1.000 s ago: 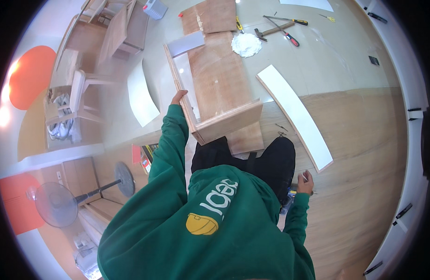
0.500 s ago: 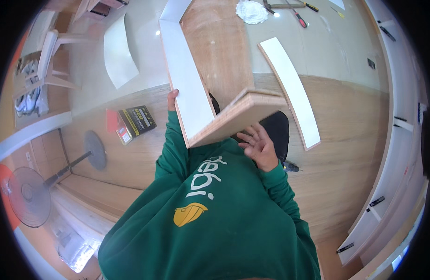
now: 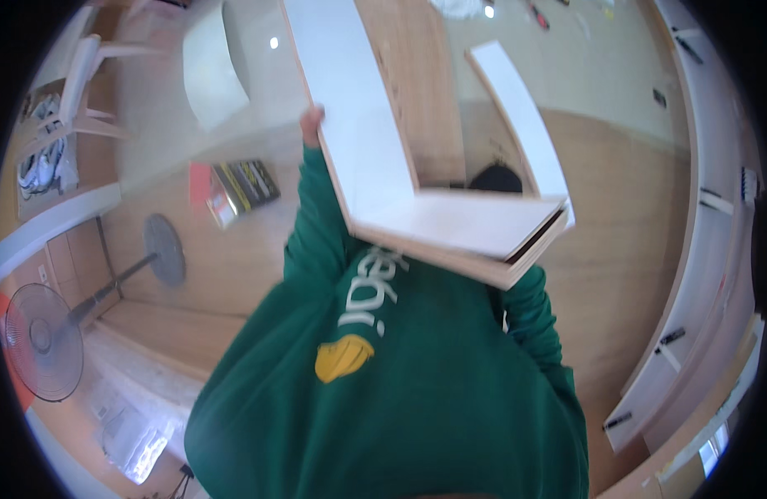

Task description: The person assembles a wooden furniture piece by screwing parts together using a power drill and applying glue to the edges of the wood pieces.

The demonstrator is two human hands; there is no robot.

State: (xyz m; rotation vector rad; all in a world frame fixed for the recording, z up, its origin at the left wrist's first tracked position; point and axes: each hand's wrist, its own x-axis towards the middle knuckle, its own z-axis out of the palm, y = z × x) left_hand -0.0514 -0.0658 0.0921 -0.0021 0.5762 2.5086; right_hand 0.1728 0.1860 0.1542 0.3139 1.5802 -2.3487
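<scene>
A frame of white-faced wooden boards point(image 3: 350, 100) is up in front of my chest, a long side meeting a shorter end at a corner. My left hand point(image 3: 312, 126) is closed over the outer edge of the long side. The short end point(image 3: 467, 223) lies tilted toward the right, showing its white inner face and layered raw wood edges, with a dark gap at its right tip. Behind that end my right hand is hidden; only its green sleeve point(image 3: 533, 312) shows, so its fingers cannot be seen.
A loose white curved-looking strip point(image 3: 525, 125) lies to the right on the floor. Left are a black-and-yellow can point(image 3: 246, 190), a standing fan point(image 3: 42, 341), a white sheet point(image 3: 213, 71) and a plastic chair point(image 3: 80, 79). White panels with black hinges point(image 3: 673, 336) line the right side.
The frame's short end has swung down and right, turning its white inner face up. My right hand, visible and spread before, has gone behind it. My left hand has risen slightly with the frame.
</scene>
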